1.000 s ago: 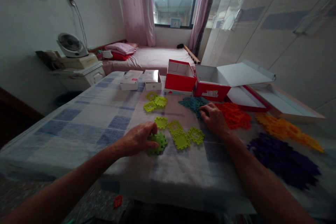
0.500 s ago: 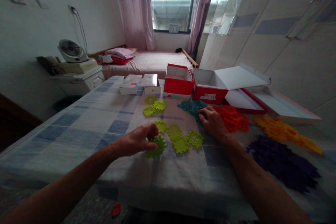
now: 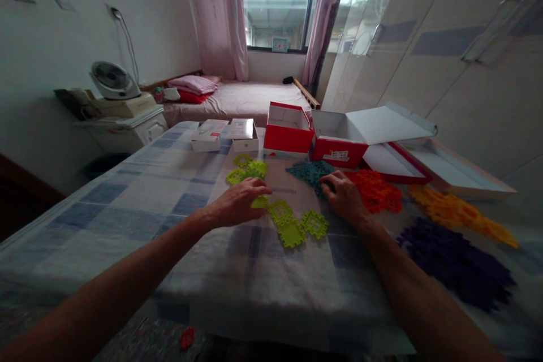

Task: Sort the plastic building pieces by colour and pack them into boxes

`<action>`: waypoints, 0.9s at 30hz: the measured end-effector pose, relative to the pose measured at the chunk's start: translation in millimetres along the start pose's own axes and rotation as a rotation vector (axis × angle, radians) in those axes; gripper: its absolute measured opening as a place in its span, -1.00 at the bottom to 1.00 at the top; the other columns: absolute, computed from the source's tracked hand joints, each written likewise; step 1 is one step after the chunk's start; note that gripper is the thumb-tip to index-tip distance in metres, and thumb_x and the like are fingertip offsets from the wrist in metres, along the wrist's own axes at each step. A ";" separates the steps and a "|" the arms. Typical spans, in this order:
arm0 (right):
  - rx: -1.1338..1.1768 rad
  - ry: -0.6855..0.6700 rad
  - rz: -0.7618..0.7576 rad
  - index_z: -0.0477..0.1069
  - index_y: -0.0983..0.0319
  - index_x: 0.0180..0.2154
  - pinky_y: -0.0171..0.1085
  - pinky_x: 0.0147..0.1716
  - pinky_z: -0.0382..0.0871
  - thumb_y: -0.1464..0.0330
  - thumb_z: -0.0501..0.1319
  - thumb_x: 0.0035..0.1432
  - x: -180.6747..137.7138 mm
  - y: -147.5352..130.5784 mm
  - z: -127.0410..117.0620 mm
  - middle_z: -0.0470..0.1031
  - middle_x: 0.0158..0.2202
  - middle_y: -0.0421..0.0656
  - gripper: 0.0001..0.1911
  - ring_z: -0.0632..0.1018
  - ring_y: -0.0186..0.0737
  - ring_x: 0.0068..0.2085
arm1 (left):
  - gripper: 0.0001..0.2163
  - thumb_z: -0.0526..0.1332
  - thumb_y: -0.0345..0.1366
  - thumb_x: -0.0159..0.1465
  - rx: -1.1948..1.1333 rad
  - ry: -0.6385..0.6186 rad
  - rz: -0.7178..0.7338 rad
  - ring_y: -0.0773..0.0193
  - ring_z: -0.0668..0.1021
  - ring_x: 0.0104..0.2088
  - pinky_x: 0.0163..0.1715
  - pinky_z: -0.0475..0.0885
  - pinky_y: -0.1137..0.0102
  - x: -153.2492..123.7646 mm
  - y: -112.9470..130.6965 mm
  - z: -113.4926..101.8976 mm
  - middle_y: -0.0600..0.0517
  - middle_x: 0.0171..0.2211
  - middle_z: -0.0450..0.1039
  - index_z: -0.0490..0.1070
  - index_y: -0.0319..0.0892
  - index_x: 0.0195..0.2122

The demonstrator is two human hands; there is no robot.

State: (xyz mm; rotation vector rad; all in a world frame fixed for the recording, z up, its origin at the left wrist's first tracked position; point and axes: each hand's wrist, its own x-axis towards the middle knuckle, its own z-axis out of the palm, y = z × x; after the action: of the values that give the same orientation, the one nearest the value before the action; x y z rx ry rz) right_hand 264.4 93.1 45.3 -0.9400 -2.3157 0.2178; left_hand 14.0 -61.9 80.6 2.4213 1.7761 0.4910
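Observation:
My left hand [image 3: 241, 202] hovers over a light green toothed square piece [image 3: 259, 202], its thumb and fingers apart around it. Just beyond lies a small group of yellow-green pieces [image 3: 248, 169]. To the right of that hand are a solid green square [image 3: 292, 233], an open-framed green piece [image 3: 279, 211] touching it, and a green window-like piece [image 3: 314, 224]. My right hand [image 3: 341, 195] rests with loosely bent fingers at the edge of a teal pile of pieces [image 3: 311, 174]; no piece shows in its grip.
Orange-red pieces [image 3: 377, 191], yellow-orange pieces [image 3: 460, 212] and dark purple pieces [image 3: 460, 266] lie in heaps on the right. Behind stand white boxes [image 3: 206, 143], a red box [image 3: 285, 141] and an opened red box [image 3: 339, 153]. A red piece [image 3: 187, 338] is on the floor.
My left hand has moved forward, away from me. The green piece it held near the front is gone from that spot. My right hand stays at the teal pile.

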 end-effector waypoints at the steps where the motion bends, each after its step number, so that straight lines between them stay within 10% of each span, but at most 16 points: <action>1: -0.001 -0.002 0.000 0.45 0.25 -0.29 -0.25 -0.16 0.30 0.40 0.07 0.11 0.2 -0.5 0.0 0.38 -0.27 -0.10 -0.81 0.43 -0.22 -0.23 | -0.62 0.23 -0.25 0.09 0.006 -0.066 0.011 0.13 0.43 -0.07 -0.06 0.33 0.26 -2.3 3.6 2.3 -0.07 -0.07 0.37 0.36 -0.14 -0.03; 11: 0.000 0.009 0.003 0.45 0.24 -0.29 -0.24 -0.14 0.30 0.39 0.06 0.12 -0.7 -1.9 -0.4 0.38 -0.26 -0.10 -0.80 0.44 -0.21 -0.21 | -0.61 0.00 -0.56 0.10 -0.067 0.052 -0.095 0.27 0.48 -0.23 -0.16 0.38 0.34 4.1 4.5 8.4 -0.06 -0.21 0.39 0.39 -0.19 -0.07; 19: -0.003 0.003 0.001 0.45 0.24 -0.29 -0.24 -0.16 0.30 0.41 0.07 0.11 -0.1 -3.7 -1.8 0.38 -0.27 -0.10 -0.81 0.44 -0.21 -0.21 | -0.46 0.13 -0.54 0.01 -0.117 -0.143 0.272 0.18 0.29 0.11 0.11 0.21 0.26 5.4 26.4 15.9 -0.01 0.10 0.27 0.30 -0.07 0.05; 27: 0.000 0.021 0.015 0.45 0.24 -0.29 -0.25 -0.17 0.31 0.39 0.08 0.12 -0.4 -2.2 -1.7 0.39 -0.25 -0.09 -0.81 0.44 -0.21 -0.22 | -0.68 0.03 -0.57 0.12 0.133 0.071 0.067 0.17 0.41 -0.09 -0.01 0.32 0.19 12.5 0.2 23.3 -0.10 -0.11 0.41 0.44 -0.20 -0.17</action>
State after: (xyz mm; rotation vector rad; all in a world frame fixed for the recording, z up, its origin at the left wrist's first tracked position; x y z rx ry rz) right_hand 264.4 91.1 47.2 -0.9559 -2.2899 0.2134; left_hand 24.9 -47.7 61.2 2.5910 1.8156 0.4865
